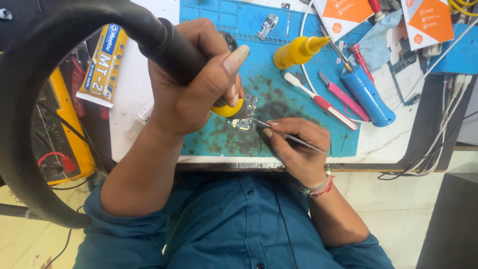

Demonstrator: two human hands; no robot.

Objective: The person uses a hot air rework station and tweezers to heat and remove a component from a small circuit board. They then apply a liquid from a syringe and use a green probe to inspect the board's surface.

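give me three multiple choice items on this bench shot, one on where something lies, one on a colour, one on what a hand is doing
1. Where does the yellow squeeze bottle lie?
A. on the blue work mat
B. on the floor
C. on the person's lap

2. What colour is the cylindrical tool at the mat's right edge?
A. green
B. blue
C. black

3. What is the right hand doing?
A. resting open and empty
B. holding thin metal tweezers with the tip at the small circuit board
C. gripping the bottle

Answers:
1 A, it lies on its side on the mat.
2 B, its body is plain blue.
3 B, the fingers pinch the tweezers, whose tip meets the board, while the left hand grips a black handled tool.
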